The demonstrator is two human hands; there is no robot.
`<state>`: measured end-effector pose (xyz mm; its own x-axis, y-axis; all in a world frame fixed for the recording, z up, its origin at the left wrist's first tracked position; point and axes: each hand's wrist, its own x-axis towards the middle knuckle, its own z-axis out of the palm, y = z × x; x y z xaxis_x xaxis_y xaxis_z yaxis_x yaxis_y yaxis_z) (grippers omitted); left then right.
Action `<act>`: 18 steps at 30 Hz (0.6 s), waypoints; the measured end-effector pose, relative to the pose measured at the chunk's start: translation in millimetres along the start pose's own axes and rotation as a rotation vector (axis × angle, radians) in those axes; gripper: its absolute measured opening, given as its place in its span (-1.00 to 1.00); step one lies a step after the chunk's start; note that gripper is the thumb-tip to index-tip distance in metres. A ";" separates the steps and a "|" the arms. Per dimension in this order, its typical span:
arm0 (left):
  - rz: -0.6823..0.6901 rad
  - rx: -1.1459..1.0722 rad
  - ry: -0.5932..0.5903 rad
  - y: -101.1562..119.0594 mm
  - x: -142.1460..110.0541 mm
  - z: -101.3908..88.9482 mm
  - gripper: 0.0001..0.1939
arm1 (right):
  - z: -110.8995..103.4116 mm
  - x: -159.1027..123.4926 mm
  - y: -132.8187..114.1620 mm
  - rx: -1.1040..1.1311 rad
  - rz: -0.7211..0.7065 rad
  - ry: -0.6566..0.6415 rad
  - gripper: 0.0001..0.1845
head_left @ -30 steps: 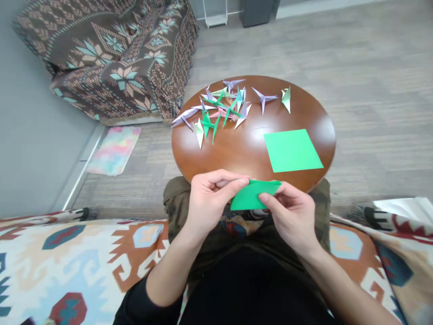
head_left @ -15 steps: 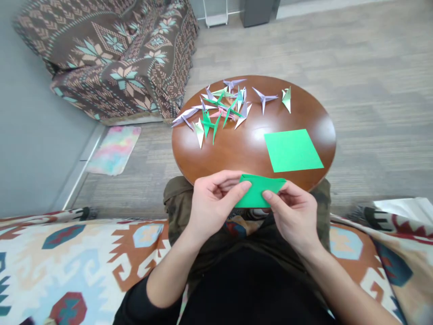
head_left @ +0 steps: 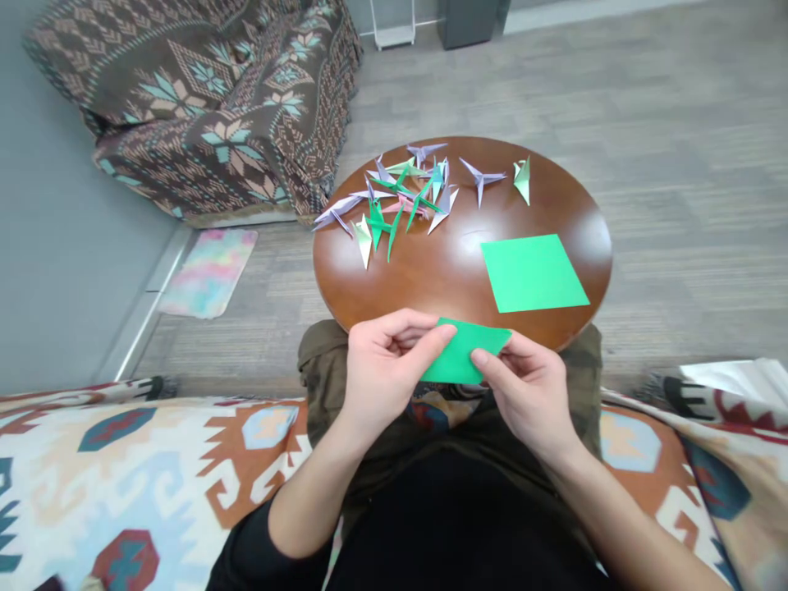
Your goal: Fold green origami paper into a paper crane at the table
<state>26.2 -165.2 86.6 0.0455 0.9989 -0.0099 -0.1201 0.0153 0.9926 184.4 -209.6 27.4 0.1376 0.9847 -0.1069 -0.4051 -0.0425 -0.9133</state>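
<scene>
A folded piece of green origami paper [head_left: 465, 355] is held above my lap, just in front of the table's near edge. My left hand [head_left: 391, 361] pinches its left side, thumb on top and fingers behind. At the right side, my right hand [head_left: 523, 377] grips it the same way, its thumb pressing on the face of the paper. A flat green sheet [head_left: 534, 273] lies on the round brown table [head_left: 431, 287], beyond my right hand. Several folded paper cranes [head_left: 400, 201] in green, purple, pink and white are clustered on the table's far left part.
A purple crane [head_left: 482, 179] and a pale green one [head_left: 522, 180] lie apart from the cluster. Behind the table on the left stands a sofa [head_left: 234, 139] with a patterned cover. A pastel mat [head_left: 209, 271] is on the floor. White paper [head_left: 735, 382] lies at the right.
The right side of the folded green paper has moved slightly left and its lower edge a little down. My right hand has shifted left with it; my left hand has barely moved.
</scene>
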 end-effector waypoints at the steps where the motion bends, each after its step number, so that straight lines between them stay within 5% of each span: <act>1: 0.008 0.010 -0.006 -0.2 0.0 -0.7 -0.90 | 0.0 0.0 0.1 0.003 0.002 0.000 -0.84; 7: 0.010 0.030 -0.073 -8.7 2.6 -10.1 -0.70 | -2.7 2.4 2.8 -0.016 0.004 -0.001 -0.79; 18: -0.091 -0.089 -0.179 -10.8 6.1 -14.8 -0.72 | -4.6 4.4 4.9 -0.006 0.038 -0.067 -0.70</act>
<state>13.1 -158.7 74.0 0.2344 0.9696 -0.0696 -0.1941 0.1168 0.9740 187.1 -206.3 20.6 0.0613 0.9915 -0.1148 -0.4033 -0.0806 -0.9115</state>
